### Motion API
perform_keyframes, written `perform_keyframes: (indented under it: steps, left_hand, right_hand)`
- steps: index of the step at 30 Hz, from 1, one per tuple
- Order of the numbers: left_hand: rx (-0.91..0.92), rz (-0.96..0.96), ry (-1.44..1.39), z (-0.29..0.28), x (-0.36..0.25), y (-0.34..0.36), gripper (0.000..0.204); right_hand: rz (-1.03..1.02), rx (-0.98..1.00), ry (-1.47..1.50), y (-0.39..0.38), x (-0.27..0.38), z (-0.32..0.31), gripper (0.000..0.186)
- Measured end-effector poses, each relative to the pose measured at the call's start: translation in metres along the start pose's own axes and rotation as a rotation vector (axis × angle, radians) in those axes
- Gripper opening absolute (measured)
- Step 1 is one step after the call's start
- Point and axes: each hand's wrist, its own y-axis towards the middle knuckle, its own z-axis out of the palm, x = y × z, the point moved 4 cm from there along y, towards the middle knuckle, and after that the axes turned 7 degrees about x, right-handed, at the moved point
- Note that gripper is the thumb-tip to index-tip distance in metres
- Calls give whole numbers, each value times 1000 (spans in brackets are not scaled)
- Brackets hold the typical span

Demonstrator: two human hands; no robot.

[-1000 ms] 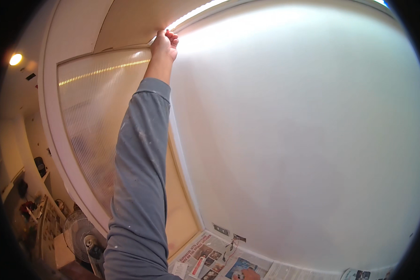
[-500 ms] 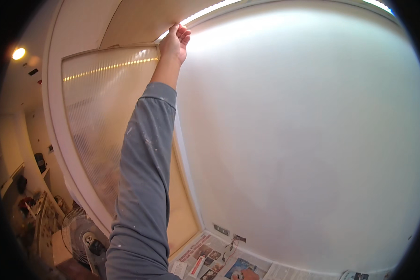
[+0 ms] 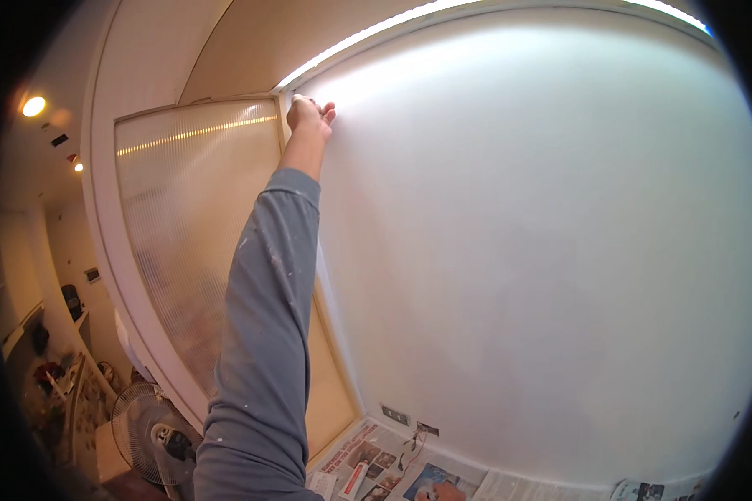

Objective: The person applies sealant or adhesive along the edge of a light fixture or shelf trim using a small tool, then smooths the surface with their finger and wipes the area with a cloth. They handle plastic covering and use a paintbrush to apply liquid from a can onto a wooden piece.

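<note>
My left hand is raised to the upper inner corner, where the white wall panel meets the side frame below the glowing light strip. Its fingers are curled and pressed together against the corner. What they pinch, if anything, is too small to make out. To the left of the hand is a ribbed translucent panel set in a pale frame. A grey sleeve with whitish specks covers the forearm. My right hand is out of view.
Newspaper sheets cover the surface below, with a white and red tube lying on them. A socket box and loose wires are low on the wall. At the lower left stands a fan.
My left hand has come down from the light strip to the corner just below it, with its fingers still curled. The view has tilted slightly upward.
</note>
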Motion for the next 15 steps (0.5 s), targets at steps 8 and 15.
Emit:
perform_keyframes:
  steps: [8,15]
  left_hand:
    - [256,395,227,13,-45,-40,31]
    - [255,591,190,21,-77,-43,25]
  right_hand:
    - [-9,5,13,-1,-1,-1,39]
    - [-13,-19,20,-3,-6,0,40]
